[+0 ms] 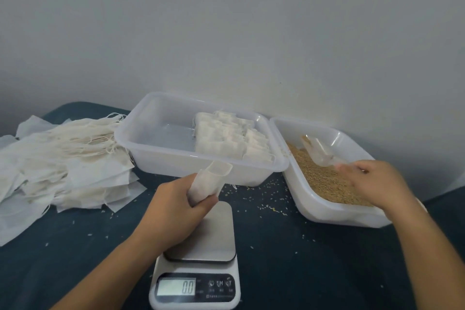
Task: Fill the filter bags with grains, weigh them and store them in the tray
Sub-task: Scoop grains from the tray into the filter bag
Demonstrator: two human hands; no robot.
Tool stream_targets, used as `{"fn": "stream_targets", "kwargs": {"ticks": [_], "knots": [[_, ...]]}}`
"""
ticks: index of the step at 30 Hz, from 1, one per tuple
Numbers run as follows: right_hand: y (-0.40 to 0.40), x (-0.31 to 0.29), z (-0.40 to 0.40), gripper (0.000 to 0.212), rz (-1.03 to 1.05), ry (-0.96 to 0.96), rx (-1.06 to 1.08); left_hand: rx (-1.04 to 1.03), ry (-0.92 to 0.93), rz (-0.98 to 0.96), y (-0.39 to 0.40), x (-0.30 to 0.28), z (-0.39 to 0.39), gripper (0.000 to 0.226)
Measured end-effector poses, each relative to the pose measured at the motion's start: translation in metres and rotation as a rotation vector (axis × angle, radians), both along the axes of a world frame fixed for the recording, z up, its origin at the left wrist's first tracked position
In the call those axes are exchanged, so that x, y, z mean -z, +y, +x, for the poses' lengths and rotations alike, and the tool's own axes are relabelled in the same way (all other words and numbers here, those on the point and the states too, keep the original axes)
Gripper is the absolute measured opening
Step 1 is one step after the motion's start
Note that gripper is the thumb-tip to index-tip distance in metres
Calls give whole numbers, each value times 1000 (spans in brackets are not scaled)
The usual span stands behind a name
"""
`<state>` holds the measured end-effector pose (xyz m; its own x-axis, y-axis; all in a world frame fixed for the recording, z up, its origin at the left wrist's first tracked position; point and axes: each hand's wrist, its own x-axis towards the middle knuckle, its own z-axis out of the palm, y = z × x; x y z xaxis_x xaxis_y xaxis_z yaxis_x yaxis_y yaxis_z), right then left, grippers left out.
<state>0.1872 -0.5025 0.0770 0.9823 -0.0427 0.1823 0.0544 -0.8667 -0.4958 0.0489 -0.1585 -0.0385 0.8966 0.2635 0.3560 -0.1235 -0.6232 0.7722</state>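
Above the scale (201, 239), left fingers (201, 202) grip an open bag (211, 181); blurred right fingers (352, 167) unclear.

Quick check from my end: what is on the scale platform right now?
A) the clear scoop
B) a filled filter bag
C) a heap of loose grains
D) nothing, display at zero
D: the scale platform is bare and its display reads 0.0; the left hand holds an open filter bag above it, while the scoop lies in the grain tray.
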Motion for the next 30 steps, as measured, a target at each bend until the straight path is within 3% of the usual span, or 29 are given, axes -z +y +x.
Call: {"fn": "stream_targets", "kwargs": {"ticks": [4, 7, 12, 19, 30], "knots": [[27, -11, -30, 45, 168, -81, -122, -42, 23, -7, 6, 2, 2, 23], [45, -24, -50, 28, 240, 41, -319, -56, 25, 12, 9, 2, 3, 21], [64, -45, -69, 32, 79, 246, -526, -65, 25, 25, 11, 3, 5, 23], [85, -83, -74, 28, -191, 177, -605, -32, 46, 11, 9, 4, 4, 25], [105, -109, -75, 45, -430, 69, -627, -43, 30, 56, 9, 3, 4, 18]]}}
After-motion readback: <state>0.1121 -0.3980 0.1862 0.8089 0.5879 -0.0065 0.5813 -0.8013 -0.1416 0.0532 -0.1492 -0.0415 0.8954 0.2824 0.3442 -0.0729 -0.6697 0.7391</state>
